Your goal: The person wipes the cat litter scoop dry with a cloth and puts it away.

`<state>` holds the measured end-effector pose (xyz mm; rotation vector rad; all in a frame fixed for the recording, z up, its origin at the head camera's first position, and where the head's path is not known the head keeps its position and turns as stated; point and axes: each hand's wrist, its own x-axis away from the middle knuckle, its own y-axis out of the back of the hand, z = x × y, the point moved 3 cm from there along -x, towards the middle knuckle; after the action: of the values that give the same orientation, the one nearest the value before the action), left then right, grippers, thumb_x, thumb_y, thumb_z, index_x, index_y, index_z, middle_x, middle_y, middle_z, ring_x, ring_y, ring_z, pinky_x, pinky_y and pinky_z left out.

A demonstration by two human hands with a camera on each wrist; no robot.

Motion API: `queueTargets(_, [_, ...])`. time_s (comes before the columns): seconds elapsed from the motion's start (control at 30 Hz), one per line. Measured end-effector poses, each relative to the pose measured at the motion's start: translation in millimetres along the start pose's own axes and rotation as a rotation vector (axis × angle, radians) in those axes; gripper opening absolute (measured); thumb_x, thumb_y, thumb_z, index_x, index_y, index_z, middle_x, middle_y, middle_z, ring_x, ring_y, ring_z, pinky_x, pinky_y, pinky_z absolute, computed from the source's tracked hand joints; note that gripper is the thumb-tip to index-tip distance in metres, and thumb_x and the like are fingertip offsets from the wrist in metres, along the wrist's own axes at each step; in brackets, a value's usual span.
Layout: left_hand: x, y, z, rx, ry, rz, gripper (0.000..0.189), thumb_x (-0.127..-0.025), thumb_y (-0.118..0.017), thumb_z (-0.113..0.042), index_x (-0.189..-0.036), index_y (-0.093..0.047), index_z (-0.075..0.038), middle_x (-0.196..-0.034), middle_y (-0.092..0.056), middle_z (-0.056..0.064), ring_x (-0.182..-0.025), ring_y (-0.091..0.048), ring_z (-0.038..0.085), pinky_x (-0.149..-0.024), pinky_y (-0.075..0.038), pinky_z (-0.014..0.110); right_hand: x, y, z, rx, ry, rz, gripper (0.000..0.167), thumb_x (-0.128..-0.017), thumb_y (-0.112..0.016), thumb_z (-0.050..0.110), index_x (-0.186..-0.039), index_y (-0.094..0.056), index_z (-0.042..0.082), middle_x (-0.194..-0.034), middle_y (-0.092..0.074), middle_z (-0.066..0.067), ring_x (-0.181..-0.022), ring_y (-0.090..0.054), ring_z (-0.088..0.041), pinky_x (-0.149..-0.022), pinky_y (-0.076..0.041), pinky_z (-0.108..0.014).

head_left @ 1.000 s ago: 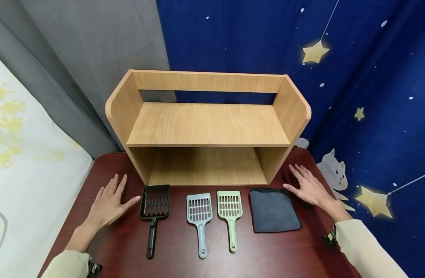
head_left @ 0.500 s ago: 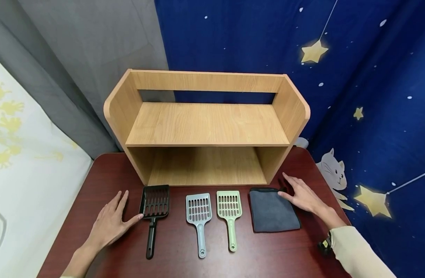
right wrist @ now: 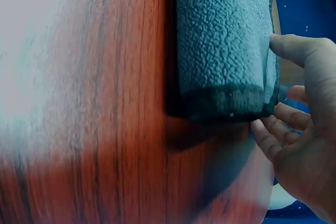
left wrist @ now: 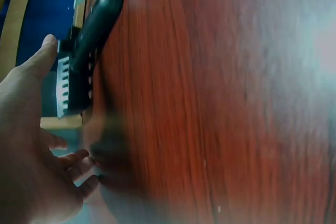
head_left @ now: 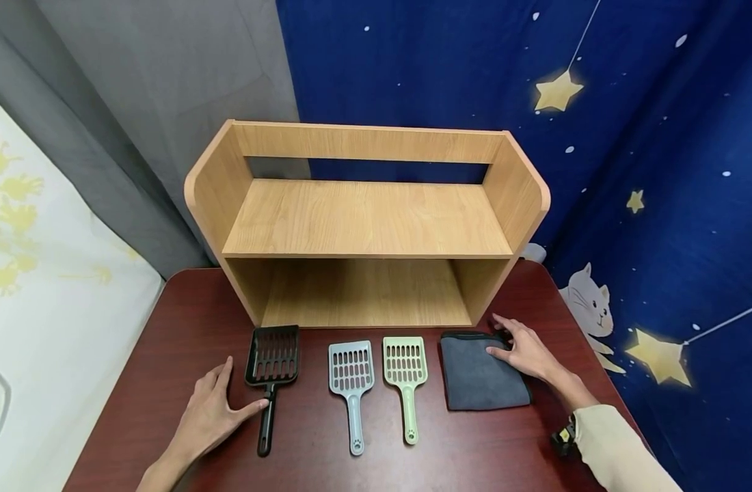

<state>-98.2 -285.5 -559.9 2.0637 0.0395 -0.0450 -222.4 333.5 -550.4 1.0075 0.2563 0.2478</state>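
Note:
A black litter scoop (head_left: pixel 266 427) lies on the table with its handle toward me. My left hand (head_left: pixel 208 418) is just left of it, thumb extended to the handle near the scoop head; the left wrist view shows the fingers spread beside the black scoop (left wrist: pixel 100 22), not wrapped round it. At the right lies a folded dark grey cloth (head_left: pixel 482 374). Over its right edge reaches my right hand (head_left: pixel 528 352), thumb above the cloth. In the right wrist view the fingertips meet the side of the fleecy cloth (right wrist: pixel 223 35), loosely bent; a firm grip does not show.
Between the hands lie a blue-grey litter scoop (head_left: pixel 355 420) and a light green litter scoop (head_left: pixel 409 413). Behind them stands a two-tier wooden shelf (head_left: pixel 366 219) on the dark red table (head_left: pixel 167 321). Curtains (head_left: pixel 413 61) hang behind the table.
My left hand has come down and right, its thumb going from beside the black scoop's head to its handle. My right hand has moved left and slightly down onto the cloth's edge.

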Motion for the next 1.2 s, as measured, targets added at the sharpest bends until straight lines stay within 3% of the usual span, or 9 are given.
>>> queueTargets(0.27, [3.5,-3.9,-11.5,0.000,0.039,0.008,0.121,-0.080,-0.086,-0.062,-0.156,-0.034,0.016,-0.142,-0.048,0.039,-0.128,-0.046,0.057,-0.098,-0.043,0.072,-2.5,-3.2,0.6,-0.040,0.008,-0.017,0.070,-0.087,-0.089,0.020,-0.146,-0.058,-0.003,-0.115,-0.073,-0.013,-0.096,-0.064,-0.024,-0.078,-0.049,-0.035])
queueTargets(0.43, [3.6,-6.3,-17.5,-0.027,0.026,-0.038,0.116,-0.077,-0.088,-0.062,-0.149,-0.044,0.017,-0.133,-0.053,0.040,-0.121,-0.051,0.057,-0.092,-0.045,0.072,-4.6,-3.5,0.8,-0.108,-0.029,0.009,0.065,-0.085,-0.090,0.018,-0.142,-0.063,0.000,-0.114,-0.074,-0.015,-0.089,-0.064,-0.020,-0.076,-0.049,-0.033])
queueTargets(0.5, [3.4,-7.6,-19.5,-0.034,0.025,-0.056,0.114,-0.075,-0.089,-0.062,-0.146,-0.047,0.017,-0.129,-0.055,0.040,-0.119,-0.052,0.057,-0.090,-0.045,0.071,-6.0,-3.5,1.2,-0.140,-0.034,0.031,0.063,-0.086,-0.089,0.018,-0.141,-0.064,0.000,-0.114,-0.074,-0.016,-0.093,-0.066,-0.022,-0.079,-0.050,-0.035])
queueTargets(0.63, [3.4,-10.3,-22.8,-0.026,0.044,-0.066,0.113,-0.073,-0.090,-0.063,-0.145,-0.050,0.015,-0.127,-0.056,0.038,-0.117,-0.051,0.056,-0.090,-0.044,0.070,-7.6,-4.1,-0.1,-0.215,-0.055,0.098,0.060,-0.087,-0.088,0.017,-0.140,-0.065,0.002,-0.123,-0.072,-0.017,-0.106,-0.065,-0.028,-0.086,-0.052,-0.036])
queueTargets(0.87, [1.6,-15.0,-28.3,-0.034,0.090,-0.044,0.115,-0.072,-0.088,-0.068,-0.145,-0.051,0.013,-0.130,-0.054,0.038,-0.121,-0.049,0.058,-0.092,-0.043,0.070,-3.0,-1.3,-4.9,-0.409,-0.081,0.195,0.059,-0.091,-0.084,0.014,-0.144,-0.062,0.002,-0.145,-0.062,-0.023,-0.119,-0.062,-0.033,-0.090,-0.052,-0.028])
queueTargets(1.03, [-0.6,-18.8,-30.5,-0.062,0.106,-0.052,0.118,-0.071,-0.087,-0.071,-0.142,-0.052,0.016,-0.132,-0.053,0.038,-0.122,-0.048,0.057,-0.089,-0.043,0.068,0.3,5.2,-7.9,-0.516,-0.122,0.211,0.056,-0.092,-0.083,0.016,-0.144,-0.063,0.005,-0.150,-0.058,-0.022,-0.124,-0.058,-0.026,-0.093,-0.051,-0.025])
queueTargets(1.2, [0.0,-20.4,-29.4,-0.066,0.082,-0.101,0.110,-0.070,-0.092,-0.061,-0.141,-0.054,0.014,-0.128,-0.055,0.037,-0.117,-0.051,0.057,-0.084,-0.044,0.066,3.0,12.0,-5.9,-0.608,-0.128,0.252,0.056,-0.094,-0.081,0.015,-0.146,-0.061,0.005,-0.153,-0.054,-0.024,-0.118,-0.062,-0.017,-0.094,-0.052,-0.026])
